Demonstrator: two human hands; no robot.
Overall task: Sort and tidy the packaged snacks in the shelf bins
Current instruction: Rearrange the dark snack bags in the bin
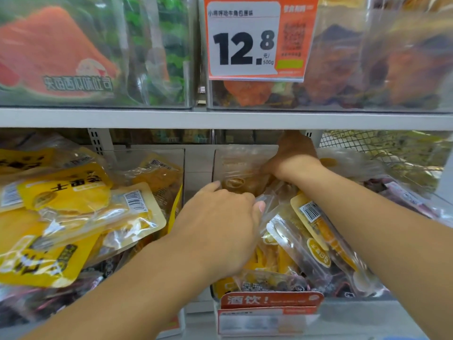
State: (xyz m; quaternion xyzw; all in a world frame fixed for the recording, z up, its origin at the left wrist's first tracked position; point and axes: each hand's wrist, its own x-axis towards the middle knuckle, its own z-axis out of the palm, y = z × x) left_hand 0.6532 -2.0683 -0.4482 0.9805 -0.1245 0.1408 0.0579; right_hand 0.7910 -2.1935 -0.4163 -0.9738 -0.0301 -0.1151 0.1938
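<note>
I see my left hand (221,224) curled over clear snack packets (291,239) heaped in the middle bin (245,294). My right hand (293,155) grips a packet (239,173) at the bin's back wall, tight under the shelf edge (225,120).

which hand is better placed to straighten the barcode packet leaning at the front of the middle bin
Left. The left hand is at the bin's front, fingers already among the packets beside the barcode packet. The right hand reaches deep at the back, under the shelf.
</note>
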